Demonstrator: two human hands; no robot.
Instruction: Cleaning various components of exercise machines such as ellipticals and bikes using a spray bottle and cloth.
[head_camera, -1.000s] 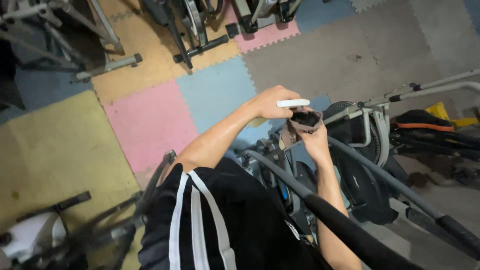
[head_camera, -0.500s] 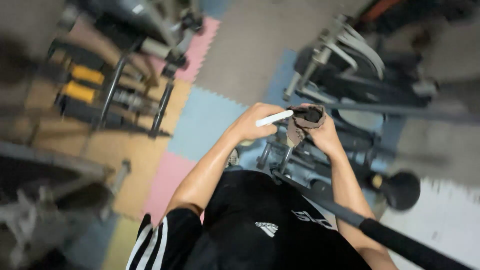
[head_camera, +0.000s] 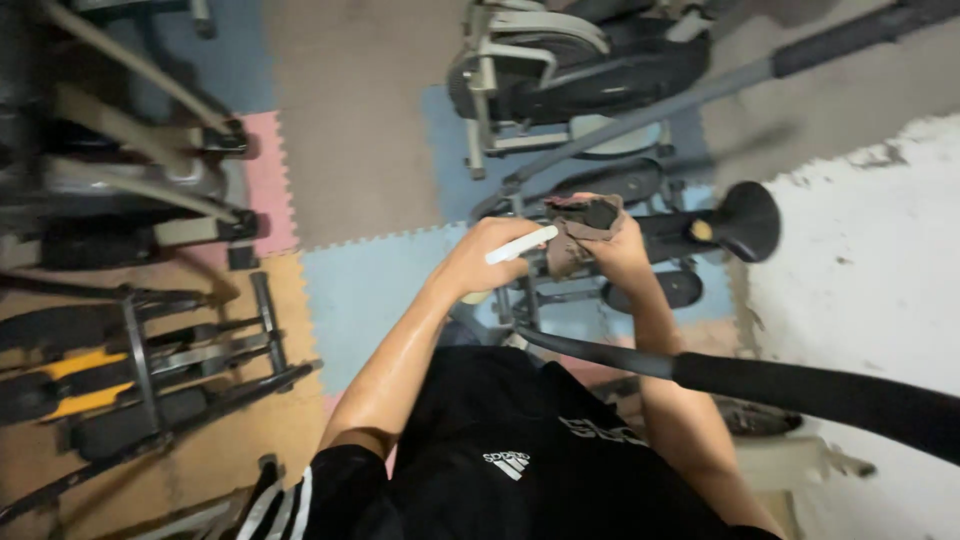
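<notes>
Both bare forearms reach forward, elbows bent; the left hand (head_camera: 487, 255) and right hand (head_camera: 617, 250) are closed, fingers curled.

The exercise machines (head_camera: 110, 190) at nine o'clock are blurred and cut by the edge. The padded handlebar (head_camera: 830, 392) at four o'clock is cut off.

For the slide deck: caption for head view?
Left hand holds white stick, right hand a brown rag.

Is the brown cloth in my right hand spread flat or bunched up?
Bunched up: the brown cloth sits crumpled in the right hand.
</notes>
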